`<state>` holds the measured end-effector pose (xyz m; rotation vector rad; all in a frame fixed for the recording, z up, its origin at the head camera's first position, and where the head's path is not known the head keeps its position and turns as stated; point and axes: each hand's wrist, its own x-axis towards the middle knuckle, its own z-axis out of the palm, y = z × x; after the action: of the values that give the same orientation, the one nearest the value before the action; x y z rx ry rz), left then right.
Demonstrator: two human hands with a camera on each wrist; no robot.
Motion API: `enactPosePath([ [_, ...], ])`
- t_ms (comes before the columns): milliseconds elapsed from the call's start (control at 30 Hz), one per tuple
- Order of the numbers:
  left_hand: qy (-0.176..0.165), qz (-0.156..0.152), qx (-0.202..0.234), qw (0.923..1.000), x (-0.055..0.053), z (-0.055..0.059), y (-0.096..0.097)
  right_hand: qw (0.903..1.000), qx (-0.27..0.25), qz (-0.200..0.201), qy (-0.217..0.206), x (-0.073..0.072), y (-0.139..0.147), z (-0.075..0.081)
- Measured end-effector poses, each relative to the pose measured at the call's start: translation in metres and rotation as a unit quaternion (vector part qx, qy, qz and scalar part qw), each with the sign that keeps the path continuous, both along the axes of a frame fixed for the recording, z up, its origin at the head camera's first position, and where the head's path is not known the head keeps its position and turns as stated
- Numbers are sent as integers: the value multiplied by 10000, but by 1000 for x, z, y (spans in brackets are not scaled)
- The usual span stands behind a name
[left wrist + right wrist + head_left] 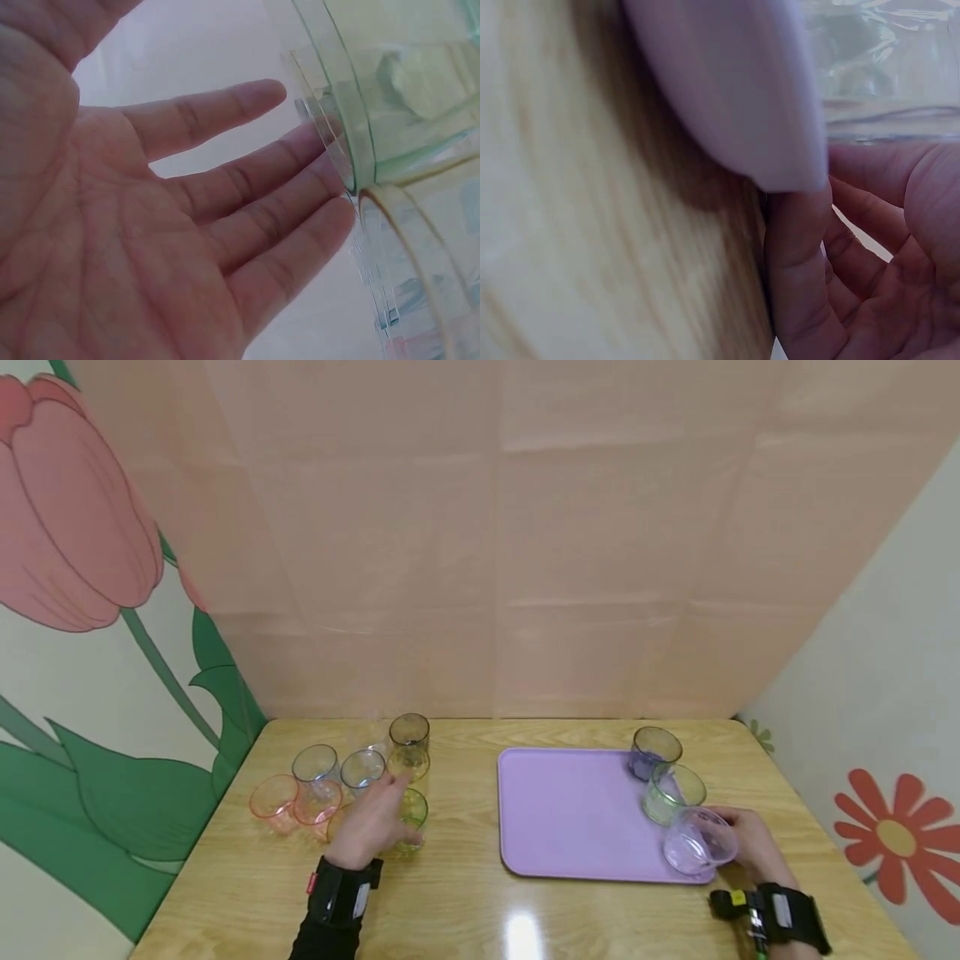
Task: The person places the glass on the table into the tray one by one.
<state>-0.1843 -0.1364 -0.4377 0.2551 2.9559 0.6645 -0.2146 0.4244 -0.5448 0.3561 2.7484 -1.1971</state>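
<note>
My left hand (371, 822), fingers spread, reaches over a cluster of drinking glasses on the left. Its fingertips come right up to a green-tinted glass (420, 82) and an amber-rimmed glass (405, 217) in the left wrist view. At the right edge of a lilac tray (570, 814), my right hand (752, 837) grips the rim with thumb and fingers, tips hidden behind the tray's corner. Against that hand stands a pale purple glass (688, 847) near the tray's front right corner. Behind it are a greenish glass (663, 802) and a dark-rimmed purple glass (645, 760).
Left of my left hand stand glasses with red rims (277, 810) and blue-grey rims (315, 767). A stacked-looking brown glass (409, 735) is at the cluster's back. The wooden table (465, 852) meets a draped pinkish backdrop (480, 610), with painted walls at either side.
</note>
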Motion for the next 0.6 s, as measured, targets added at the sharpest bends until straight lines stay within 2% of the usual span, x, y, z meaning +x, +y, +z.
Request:
enactPosePath([
  [200, -145, -1, -34, 9999, 1, -4, 1, 9998, 102, 161, -34, 0, 3, 0],
  [400, 32, -117, -108, 9999, 0, -8, 0, 9995, 216, 211, 2, 1, 1, 3],
  [600, 74, -103, -64, 9999, -3, -8, 0, 9997, 86, 202, -89, 1, 2, 3],
])
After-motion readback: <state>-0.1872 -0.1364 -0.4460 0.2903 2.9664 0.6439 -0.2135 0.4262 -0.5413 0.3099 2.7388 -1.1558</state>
